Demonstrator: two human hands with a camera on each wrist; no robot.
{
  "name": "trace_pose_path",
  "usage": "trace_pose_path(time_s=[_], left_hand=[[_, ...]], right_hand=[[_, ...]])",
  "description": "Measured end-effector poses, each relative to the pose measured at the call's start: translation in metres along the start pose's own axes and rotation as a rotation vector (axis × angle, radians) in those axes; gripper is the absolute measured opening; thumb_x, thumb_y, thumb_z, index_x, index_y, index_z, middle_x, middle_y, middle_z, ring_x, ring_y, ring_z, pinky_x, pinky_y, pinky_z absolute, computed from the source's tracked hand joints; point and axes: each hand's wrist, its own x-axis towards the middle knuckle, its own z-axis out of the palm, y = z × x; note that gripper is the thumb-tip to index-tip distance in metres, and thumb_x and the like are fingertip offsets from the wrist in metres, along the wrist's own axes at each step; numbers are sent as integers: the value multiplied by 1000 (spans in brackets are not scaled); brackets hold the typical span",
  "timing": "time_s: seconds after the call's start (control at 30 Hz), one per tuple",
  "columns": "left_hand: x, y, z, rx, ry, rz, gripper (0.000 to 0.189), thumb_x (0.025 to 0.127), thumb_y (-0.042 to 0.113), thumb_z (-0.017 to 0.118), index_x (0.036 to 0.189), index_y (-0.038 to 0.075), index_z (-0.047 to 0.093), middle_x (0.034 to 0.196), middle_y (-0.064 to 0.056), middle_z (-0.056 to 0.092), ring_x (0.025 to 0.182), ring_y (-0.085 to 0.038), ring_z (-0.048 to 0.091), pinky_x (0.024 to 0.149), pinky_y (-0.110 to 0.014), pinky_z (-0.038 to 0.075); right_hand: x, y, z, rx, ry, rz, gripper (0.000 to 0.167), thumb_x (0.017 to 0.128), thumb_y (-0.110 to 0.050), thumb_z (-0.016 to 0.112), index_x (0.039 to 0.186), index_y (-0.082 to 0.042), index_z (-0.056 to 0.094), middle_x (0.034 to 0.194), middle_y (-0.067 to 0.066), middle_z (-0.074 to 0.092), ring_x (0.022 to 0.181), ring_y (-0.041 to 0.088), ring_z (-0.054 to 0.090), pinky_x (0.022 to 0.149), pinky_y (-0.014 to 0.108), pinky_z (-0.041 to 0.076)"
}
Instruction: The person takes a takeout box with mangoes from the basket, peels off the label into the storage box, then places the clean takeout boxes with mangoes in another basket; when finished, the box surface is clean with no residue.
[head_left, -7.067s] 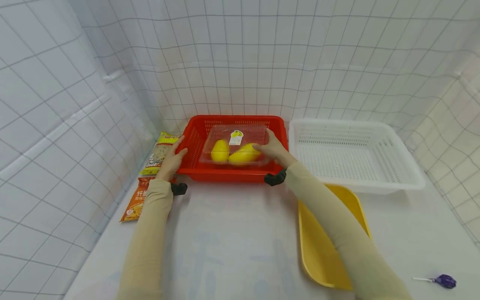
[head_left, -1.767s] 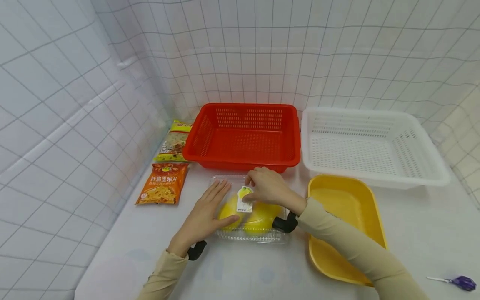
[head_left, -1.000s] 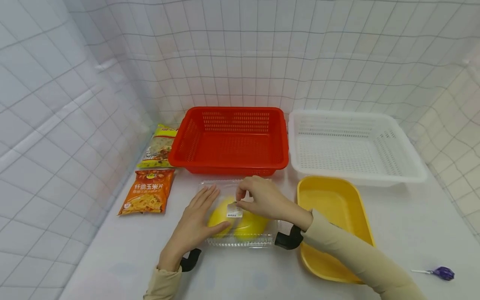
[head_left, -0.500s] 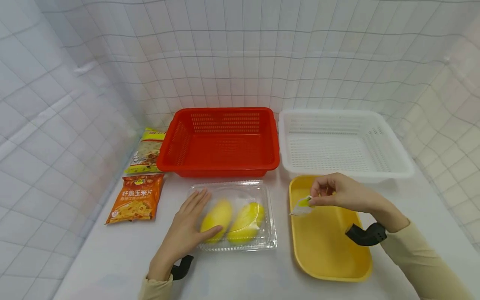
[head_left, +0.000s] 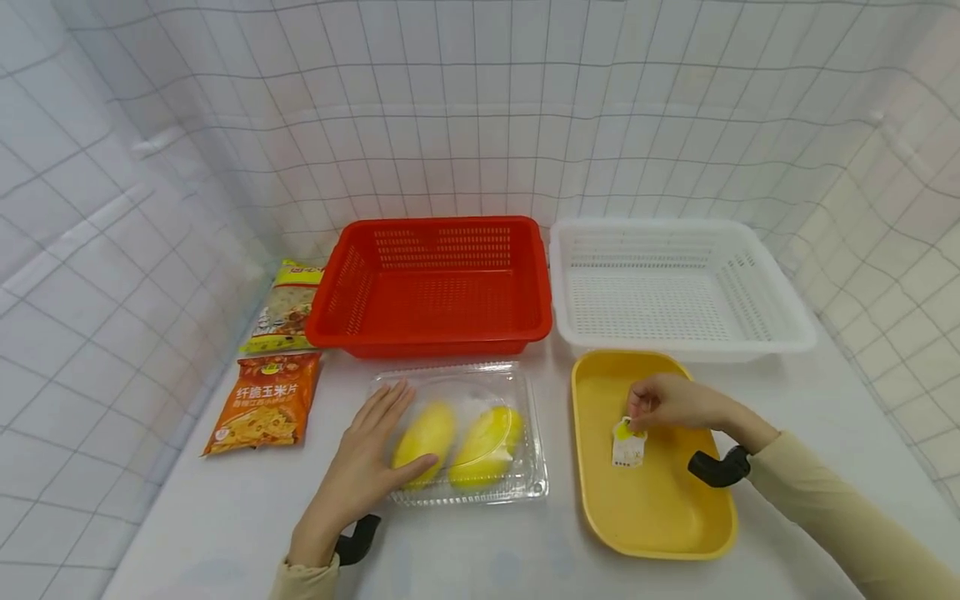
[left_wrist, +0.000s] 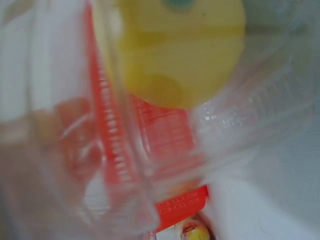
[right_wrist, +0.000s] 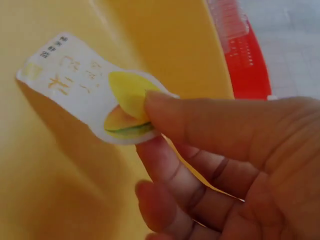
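My right hand [head_left: 675,406] pinches a white label sticker [head_left: 628,447] between thumb and forefinger, inside the yellow tray [head_left: 645,525]. In the right wrist view the sticker [right_wrist: 85,82] has a yellow mango picture and printed characters, and one end lies close to the tray's surface. My left hand [head_left: 363,467] rests with straight fingers on the left side of a clear plastic clamshell box [head_left: 517,392] on the table. Two yellow mangoes [head_left: 486,447] lie in the box. The left wrist view is blurred, looking through clear plastic at a yellow mango [left_wrist: 175,55].
Behind the box stands a red perforated basket [head_left: 442,308], with a white perforated basket [head_left: 645,308] to its right. At the left lie an orange snack bag [head_left: 266,400] and a yellow-green food packet [head_left: 285,308]. A grid-patterned curtain [head_left: 450,100] closes off the back.
The mango box was lifted from the red basket onto the table. My right hand peeled the label sticker off its lid and carried it right into the yellow tray. My left hand stayed on the box.
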Motion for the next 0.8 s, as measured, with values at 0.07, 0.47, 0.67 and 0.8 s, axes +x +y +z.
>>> trace_pose_path(time_s=[0.07, 0.47, 0.67, 0.8], left_hand=[[0, 0, 1, 0, -1, 0, 90, 79, 54, 70, 149, 11, 32, 153, -6, 27, 141, -29, 16, 107, -58, 19], [0, 1, 0, 17, 3, 13, 90, 79, 53, 70, 148, 9, 33, 153, -9, 27, 140, -31, 16, 104, -62, 21], [0, 2, 1, 18, 19, 27, 89, 80, 52, 70, 148, 8, 34, 153, -9, 27, 140, -32, 17, 103, -62, 22], [0, 1, 1, 21, 20, 31, 89, 80, 53, 70, 148, 8, 34, 153, -9, 27, 140, -31, 17, 103, -62, 22]], right_hand=[[3, 1, 2, -66, 30, -20, 12, 83, -15, 72, 79, -11, 62, 70, -3, 55, 65, 13, 48, 59, 24, 40], [21, 5, 14, -331, 158, 40, 18, 76, -12, 77, 73, -17, 60, 65, -8, 51, 61, 10, 47, 58, 27, 39], [23, 3, 18, -388, 193, 69, 19, 74, -12, 78, 74, -17, 60, 65, -8, 51, 60, 10, 47, 56, 28, 38], [24, 2, 20, -428, 227, 72, 18, 74, -14, 79, 80, -16, 62, 69, -7, 53, 63, 11, 48, 58, 29, 41]])
